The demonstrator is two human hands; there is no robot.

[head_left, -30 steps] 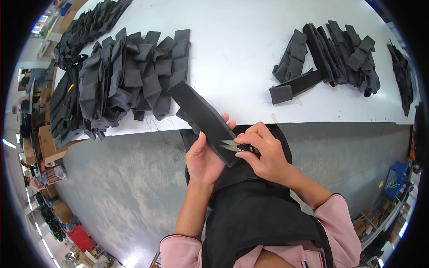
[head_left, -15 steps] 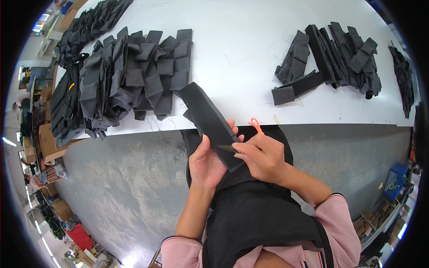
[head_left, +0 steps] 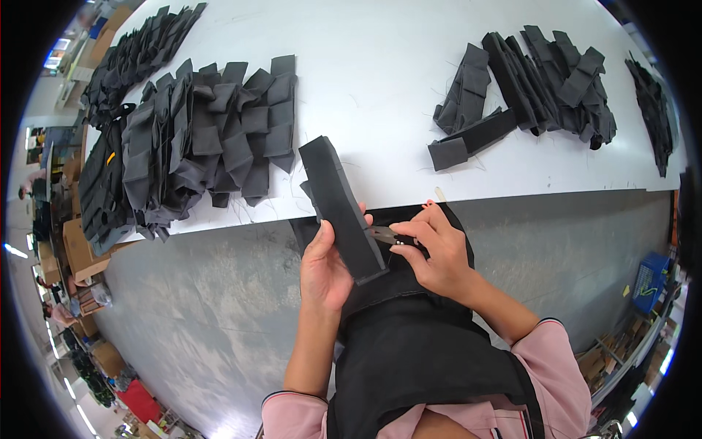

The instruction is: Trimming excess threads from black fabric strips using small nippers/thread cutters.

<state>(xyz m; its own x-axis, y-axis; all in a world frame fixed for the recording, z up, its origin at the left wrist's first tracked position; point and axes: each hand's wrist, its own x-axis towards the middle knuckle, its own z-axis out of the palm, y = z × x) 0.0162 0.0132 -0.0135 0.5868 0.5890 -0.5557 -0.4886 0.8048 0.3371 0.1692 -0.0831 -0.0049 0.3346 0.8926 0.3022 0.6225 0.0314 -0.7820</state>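
My left hand (head_left: 325, 274) is closed around the lower part of a long black fabric strip (head_left: 338, 208), thumb on the near face and fingertips showing past its right edge. The strip tilts up to the left, its top end over the table edge, with a small flap sticking out on its left side. My right hand (head_left: 443, 256) grips a pair of thread snips (head_left: 385, 234) between thumb and fingers. Their metal blades touch or nearly touch the strip's right edge; I cannot tell whether they are closed. Part of an orange loop shows above my right fingers.
On the white table (head_left: 365, 88), a large heap of dark grey fabric pieces (head_left: 208, 139) lies at left, and a smaller pile (head_left: 548, 88) at right. Loose threads are scattered about. A blue crate (head_left: 651, 282) and cardboard boxes (head_left: 82, 249) stand beyond the grey floor.
The strip has turned more upright. The snips have moved from over its face to its right edge, with my right hand shifting slightly up. The view has shifted a little.
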